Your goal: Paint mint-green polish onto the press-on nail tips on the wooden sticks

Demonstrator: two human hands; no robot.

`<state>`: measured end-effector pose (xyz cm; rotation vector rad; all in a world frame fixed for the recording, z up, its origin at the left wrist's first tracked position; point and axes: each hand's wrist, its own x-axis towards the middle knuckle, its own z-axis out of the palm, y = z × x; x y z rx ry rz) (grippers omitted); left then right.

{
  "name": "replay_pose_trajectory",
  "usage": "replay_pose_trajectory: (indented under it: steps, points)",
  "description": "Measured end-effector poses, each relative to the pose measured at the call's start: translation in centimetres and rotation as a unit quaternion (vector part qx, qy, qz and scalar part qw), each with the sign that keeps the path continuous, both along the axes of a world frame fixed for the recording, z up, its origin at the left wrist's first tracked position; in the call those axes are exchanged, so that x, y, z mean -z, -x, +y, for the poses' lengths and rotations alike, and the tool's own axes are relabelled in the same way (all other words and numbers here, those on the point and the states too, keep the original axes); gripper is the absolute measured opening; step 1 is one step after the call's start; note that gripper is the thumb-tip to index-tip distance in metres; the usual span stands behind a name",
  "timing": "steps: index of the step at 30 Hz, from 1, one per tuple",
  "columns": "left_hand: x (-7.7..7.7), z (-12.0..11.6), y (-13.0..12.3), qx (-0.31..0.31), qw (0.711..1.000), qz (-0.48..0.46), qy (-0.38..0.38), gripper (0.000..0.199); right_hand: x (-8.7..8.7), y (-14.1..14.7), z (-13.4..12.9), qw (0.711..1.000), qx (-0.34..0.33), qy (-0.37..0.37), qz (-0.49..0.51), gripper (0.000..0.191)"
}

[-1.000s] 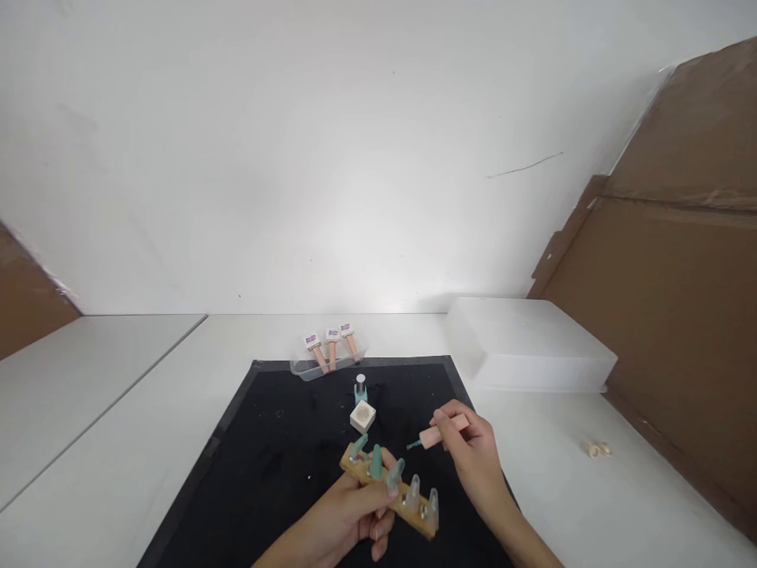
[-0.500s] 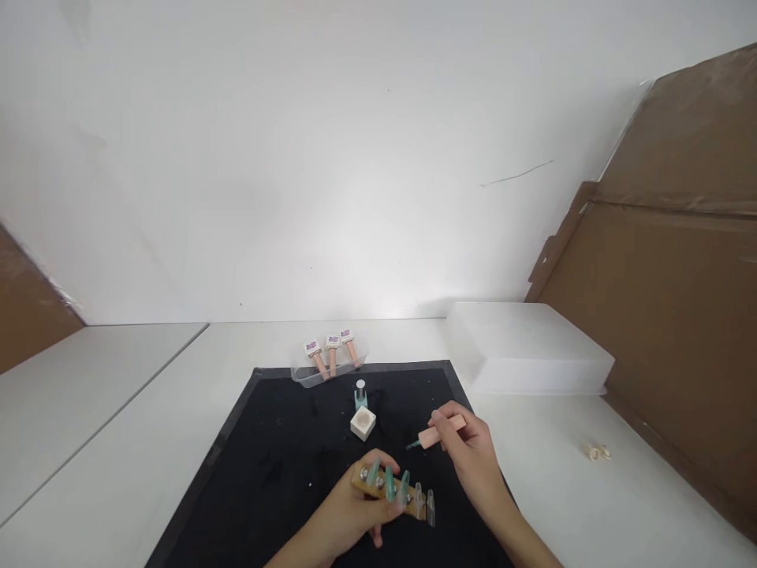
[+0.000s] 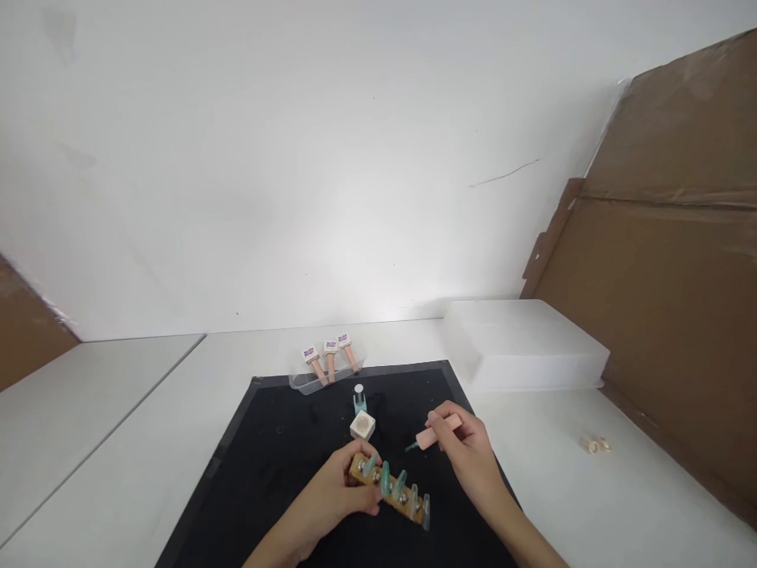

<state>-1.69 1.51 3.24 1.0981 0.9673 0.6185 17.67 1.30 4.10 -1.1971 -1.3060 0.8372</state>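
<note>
Brush (image 3: 412, 447) pinched in the right hand (image 3: 467, 446) points down-left, apart from the wooden stand (image 3: 404, 507), which slants rightward and nearer from the left hand (image 3: 340, 485) gripping its left end.

Left hand (image 3: 346, 483): one, bare; grip closed, thumb extended toward the right hand, a finger arched above it on the far side. Left forearm (image 3: 287, 532): bare, slanting up and inward from the lower edge of view. Right hand (image 3: 464, 442): one, bare; grip a pinch between thumb and forefinger, back of the hand outward. Right forearm (image 3: 516, 525): bare, slanting up and inward from the lower edge. Hands: apart, the right farther forward.
</note>
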Motion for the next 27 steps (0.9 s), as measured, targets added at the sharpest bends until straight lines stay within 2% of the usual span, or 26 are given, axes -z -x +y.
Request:
replay_pose_trajectory:
  steps: [8,15,21,27]
  points:
    - [-0.42,0.07,0.59,0.015,0.999,0.045,-0.015,0.023,0.28,-0.09,0.13,1.0,-0.004,0.008,-0.002,0.032]
    - [-0.3,0.01,0.22,0.02,0.999,0.025,0.015,0.025,0.28,-0.13,0.02,1.0,0.004,-0.006,-0.008,0.03]
    - [0.2,0.1,0.14,0.009,0.999,0.041,-0.003,0.026,0.37,-0.15,0.02,1.0,0.001,-0.002,-0.008,0.031]
    - [0.14,0.03,0.08,0.005,1.0,0.026,0.015,0.029,0.34,-0.06,0.03,1.0,-0.011,0.001,-0.004,0.03]
